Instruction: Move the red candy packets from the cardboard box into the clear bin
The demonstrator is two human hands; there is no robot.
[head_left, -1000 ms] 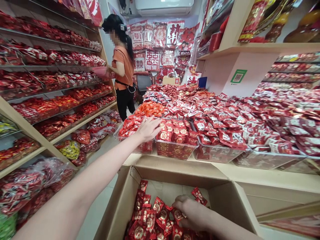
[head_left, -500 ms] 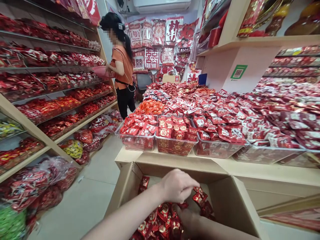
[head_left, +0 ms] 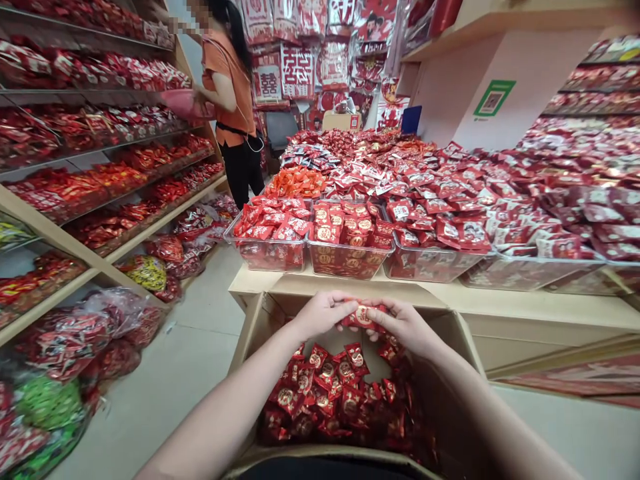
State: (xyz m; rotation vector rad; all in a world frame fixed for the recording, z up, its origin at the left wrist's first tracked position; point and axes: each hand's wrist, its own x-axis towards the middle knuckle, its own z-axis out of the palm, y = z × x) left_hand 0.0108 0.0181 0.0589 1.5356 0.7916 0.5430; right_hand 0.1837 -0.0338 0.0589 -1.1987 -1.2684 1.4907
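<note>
Both hands meet above a cardboard box [head_left: 463,347], closed around red wrapped candies [head_left: 364,315] with gold print. My left hand [head_left: 325,312] grips them from the left, thumb on top. From the other side my right hand [head_left: 405,325] holds them, its thumb pressed on the wrapper. How many pieces are between the fingers I cannot tell. Below, a pile of the same red packets [head_left: 330,387] lies in the box, more of them toward the near side. A clear bin [head_left: 347,257] of similar packets stands just beyond the box.
More clear bins [head_left: 435,267] of red packets line the wooden counter [head_left: 270,283]. At the left rise shelves [head_left: 120,250] full of packets, with bagged goods [head_left: 75,340] on the floor. A person in an orange top [head_left: 225,87] stands in the aisle, holding a pink basin [head_left: 183,103].
My hands have come up from the pile and together, now with red candies between them. The view has tilted down. The person in the aisle has raised an arm toward the shelves.
</note>
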